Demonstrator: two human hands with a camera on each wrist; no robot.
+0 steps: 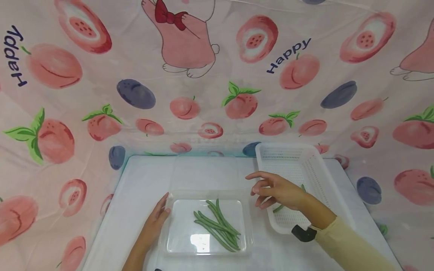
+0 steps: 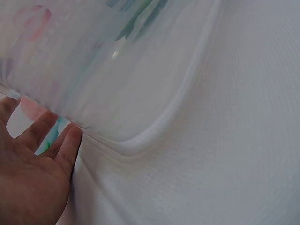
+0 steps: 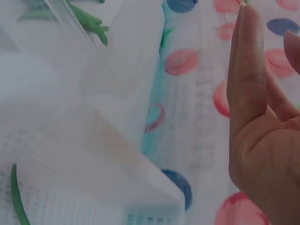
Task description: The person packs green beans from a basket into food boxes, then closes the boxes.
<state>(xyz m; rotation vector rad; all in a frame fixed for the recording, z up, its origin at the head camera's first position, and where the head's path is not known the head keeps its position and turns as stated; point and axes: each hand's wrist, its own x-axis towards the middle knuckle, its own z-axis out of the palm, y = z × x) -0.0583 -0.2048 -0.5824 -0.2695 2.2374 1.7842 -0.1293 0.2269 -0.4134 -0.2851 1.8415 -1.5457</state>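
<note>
Several green beans [image 1: 218, 227] lie in a heap toward the right of a clear plastic container [image 1: 174, 226]. My left hand [image 1: 154, 220] rests against the container's left side, its fingertips right at the rim; the left wrist view shows these fingers [image 2: 69, 145] nearly straight. My right hand [image 1: 279, 190] hovers between the container and a white perforated basket [image 1: 325, 169], over the basket's left edge. Its fingers are loosely bent, with nothing between them. Beneath that hand and forearm, green bean pieces [image 1: 278, 208] show in the basket, partly hidden. One bean [image 3: 18, 197] also appears in the right wrist view.
A white cloth [image 1: 142, 188] covers the table. Behind the container lies a flat transparent sheet or lid [image 1: 203, 173]. A pink curtain printed with peaches [image 1: 210, 94] encloses the back and both sides, meeting the table's far edge.
</note>
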